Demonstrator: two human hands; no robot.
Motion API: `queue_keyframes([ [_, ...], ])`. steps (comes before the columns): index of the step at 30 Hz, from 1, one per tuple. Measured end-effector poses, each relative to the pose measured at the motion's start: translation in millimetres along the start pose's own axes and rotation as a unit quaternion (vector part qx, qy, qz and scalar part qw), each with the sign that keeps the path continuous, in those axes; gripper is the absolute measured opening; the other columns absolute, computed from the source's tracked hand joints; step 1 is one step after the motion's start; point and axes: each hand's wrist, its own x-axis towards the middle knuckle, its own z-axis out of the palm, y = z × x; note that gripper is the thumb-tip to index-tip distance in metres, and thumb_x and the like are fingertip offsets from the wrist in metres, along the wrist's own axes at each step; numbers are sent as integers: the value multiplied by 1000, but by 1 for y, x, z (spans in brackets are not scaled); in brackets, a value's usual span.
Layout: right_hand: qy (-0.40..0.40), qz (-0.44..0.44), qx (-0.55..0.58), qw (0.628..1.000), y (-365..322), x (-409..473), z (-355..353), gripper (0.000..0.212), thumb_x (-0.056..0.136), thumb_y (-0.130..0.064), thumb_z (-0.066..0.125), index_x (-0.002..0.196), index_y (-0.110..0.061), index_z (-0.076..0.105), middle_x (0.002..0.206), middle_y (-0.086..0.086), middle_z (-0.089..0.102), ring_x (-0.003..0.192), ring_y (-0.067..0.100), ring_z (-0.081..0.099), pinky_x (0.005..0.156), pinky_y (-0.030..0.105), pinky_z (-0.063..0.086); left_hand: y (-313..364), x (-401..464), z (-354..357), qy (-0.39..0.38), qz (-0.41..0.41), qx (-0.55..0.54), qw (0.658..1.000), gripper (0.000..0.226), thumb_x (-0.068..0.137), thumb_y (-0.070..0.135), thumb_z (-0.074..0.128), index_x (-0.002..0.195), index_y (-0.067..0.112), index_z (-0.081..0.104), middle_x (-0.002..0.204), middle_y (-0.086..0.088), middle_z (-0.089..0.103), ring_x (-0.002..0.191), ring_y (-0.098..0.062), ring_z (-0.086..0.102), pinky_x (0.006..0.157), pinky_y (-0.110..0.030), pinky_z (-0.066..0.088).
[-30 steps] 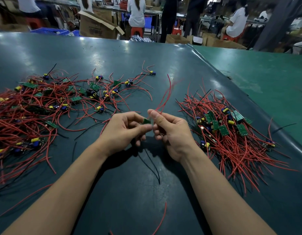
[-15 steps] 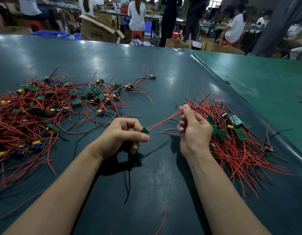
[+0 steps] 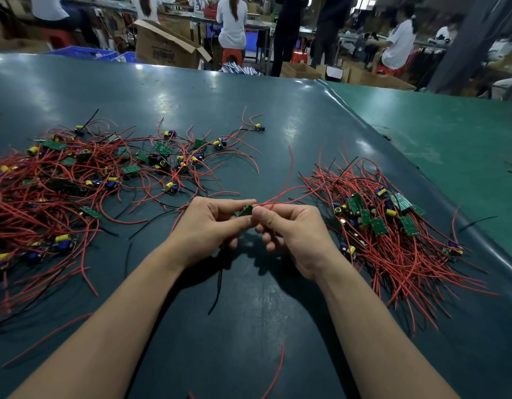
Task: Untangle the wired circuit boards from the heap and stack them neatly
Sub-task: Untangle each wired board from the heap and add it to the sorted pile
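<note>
A factory assembly floor: workers on stools (image 3: 231,53) at benches, cardboard boxes (image 3: 165,47), long worktable (image 3: 191,99).

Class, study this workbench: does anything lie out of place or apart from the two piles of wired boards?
Yes. A loose red wire lies alone on the table near the front edge, between the forearms, joined to no board. One small board also sits apart at the far end of the tangled heap, away from the neater stack.
</note>
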Motion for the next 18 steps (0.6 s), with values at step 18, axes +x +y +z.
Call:
queue_keyframes([
  [18,31,63,132,989,-2,5,-2,20,74,-17,76,86,-2,70,53,-4,56,39,1,44,36,11,33,1,-2,0,-65,-3,-18,998,15,80,7,72,93,-1,74,56,-12,59,41,-11,52,45,-19,44],
])
